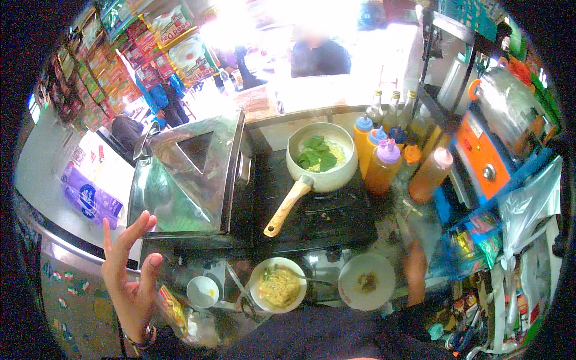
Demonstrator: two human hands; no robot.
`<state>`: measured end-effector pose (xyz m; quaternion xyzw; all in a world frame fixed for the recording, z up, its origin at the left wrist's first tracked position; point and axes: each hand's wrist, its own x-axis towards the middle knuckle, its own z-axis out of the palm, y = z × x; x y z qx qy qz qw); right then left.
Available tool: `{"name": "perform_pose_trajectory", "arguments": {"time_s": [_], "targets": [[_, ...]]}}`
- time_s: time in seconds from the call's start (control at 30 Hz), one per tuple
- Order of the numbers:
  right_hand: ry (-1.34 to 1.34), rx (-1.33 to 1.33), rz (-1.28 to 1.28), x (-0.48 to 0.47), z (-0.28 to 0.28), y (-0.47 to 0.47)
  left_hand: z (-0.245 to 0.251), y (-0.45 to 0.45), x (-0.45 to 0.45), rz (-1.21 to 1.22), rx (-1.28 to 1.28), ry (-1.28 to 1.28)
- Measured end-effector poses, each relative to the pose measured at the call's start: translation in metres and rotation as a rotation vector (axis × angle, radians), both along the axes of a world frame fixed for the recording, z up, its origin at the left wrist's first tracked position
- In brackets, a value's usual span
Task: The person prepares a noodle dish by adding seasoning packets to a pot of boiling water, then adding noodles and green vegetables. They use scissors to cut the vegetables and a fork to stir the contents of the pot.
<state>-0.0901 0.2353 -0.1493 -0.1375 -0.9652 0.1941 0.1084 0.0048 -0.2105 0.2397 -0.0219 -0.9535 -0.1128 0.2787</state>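
Note:
My left hand point(131, 270) is raised at the left with fingers apart and nothing in them. My right hand point(415, 265) is a blur beside the white bowl with brown seasoning point(366, 281); its fingers cannot be made out. A light saucepan point(322, 175) with a wood-look handle sits on the black stove point(315, 225), holding green leaves point(317, 154) and pale noodles. Below it stands a bowl of noodles point(280, 288) with a metal utensil in it. Left of that are a small white bowl point(202, 292), apparently scissors point(246, 297) and a yellow-red packet point(173, 310).
Squeeze bottles point(381, 168) and glass bottles point(393, 110) crowd the stove's right side. A metal-topped case point(189, 180) stands left, with a purple pack point(92, 198) beyond. At right are a large metal pot point(508, 108) and a blue basket point(472, 252). A person point(321, 58) is across the counter.

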Motion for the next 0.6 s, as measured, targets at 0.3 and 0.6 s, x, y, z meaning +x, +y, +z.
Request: {"name": "perform_pose_trajectory", "arguments": {"time_s": [0.3, 0.6], "targets": [[-0.006, -0.092, 0.034, -0.007, -0.01, 0.011, 0.002, -0.007, 0.01, 0.028, -0.033, 0.031], [0.039, -0.059, -0.039, -0.003, -0.018, 0.011, 0.003, -0.006, 0.021, 0.044, -0.008, 0.051]]}}
